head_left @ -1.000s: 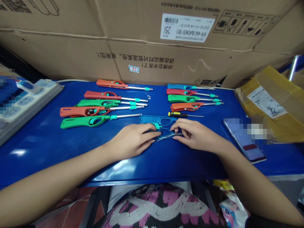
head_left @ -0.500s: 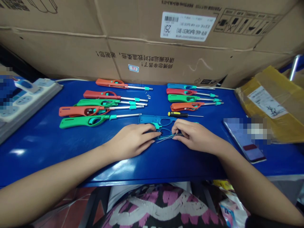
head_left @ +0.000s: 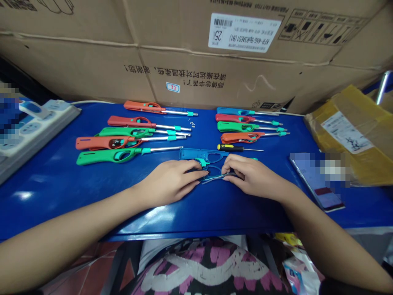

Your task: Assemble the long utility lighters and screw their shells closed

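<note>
My left hand (head_left: 175, 180) lies over the handle end of a blue lighter casing half (head_left: 211, 169), its fingers closed on it; the hand covers most of that part. At the front of the trigger loop, my right hand (head_left: 253, 176) pinches with thumb and fingertips. What sits in that pinch is too small to make out; a thin grey strip (head_left: 210, 180) runs up to it from the left. Just beyond the fingers are a second blue casing half (head_left: 195, 154) and a turquoise plastic piece (head_left: 202, 162). A yellow-and-black screwdriver (head_left: 229, 147) lies behind the right hand.
Several long-necked lighters lie at the left, including a green lighter (head_left: 101, 157), and more at the right, including an orange lighter (head_left: 241, 137). Tiny pale bits (head_left: 192, 124) lie between. A power strip (head_left: 37, 127), phone (head_left: 316, 184), taped parcel (head_left: 350, 135) and large carton (head_left: 184, 49) surround them.
Both hands stay in almost the same place, with only a slight shift of the right fingertips. The view has moved a little; the lighters and tools are where they were.
</note>
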Demonstrator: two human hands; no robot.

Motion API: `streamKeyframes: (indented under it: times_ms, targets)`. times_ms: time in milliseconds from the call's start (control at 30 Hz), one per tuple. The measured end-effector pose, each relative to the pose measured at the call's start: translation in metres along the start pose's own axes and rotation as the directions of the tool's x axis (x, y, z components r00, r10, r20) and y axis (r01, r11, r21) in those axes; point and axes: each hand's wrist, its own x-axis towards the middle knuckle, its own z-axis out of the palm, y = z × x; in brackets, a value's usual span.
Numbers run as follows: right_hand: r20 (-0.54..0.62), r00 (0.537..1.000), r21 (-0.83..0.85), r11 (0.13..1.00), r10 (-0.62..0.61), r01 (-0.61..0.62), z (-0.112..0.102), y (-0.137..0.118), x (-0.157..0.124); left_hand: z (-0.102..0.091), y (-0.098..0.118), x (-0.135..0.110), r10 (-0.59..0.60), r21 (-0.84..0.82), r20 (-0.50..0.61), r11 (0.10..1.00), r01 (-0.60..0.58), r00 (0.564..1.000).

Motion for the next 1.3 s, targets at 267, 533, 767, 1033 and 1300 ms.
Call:
streamKeyframes:
  times_ms: [267, 533, 767, 1033, 1300]
  targets:
    - [0.038, 0.998, 0.0, 0.998, -0.055, 0.055, 0.002, -0.008, 0.001, 0.0, 0.001, 0.001, 0.013, 0.015, -0.009, 1.0, -0.013, 1.0]
    - [-0.078, 0.995, 0.085, 0.995, -0.054, 0.06, 0.003, -0.003, 0.003, 0.0, 0.001, -0.001, 0.031, 0.01, -0.046, 0.999, -0.031, 0.998]
    - [-0.173, 0.985, 0.06, 0.997, -0.026, 0.037, 0.009, -0.008, 0.007, 0.001, 0.002, -0.001, 0.035, 0.004, -0.11, 0.999, -0.034, 0.993]
    - [-0.307, 0.952, -0.041, 0.999, -0.016, 0.004, 0.023, -0.008, 0.025, 0.002, 0.005, -0.002, 0.038, 0.007, -0.09, 0.999, -0.037, 0.995]
    - [-0.231, 0.972, -0.042, 0.998, 0.035, -0.046, 0.019, -0.016, 0.04, -0.004, 0.009, -0.003, 0.028, 0.007, -0.055, 1.0, -0.027, 0.998]
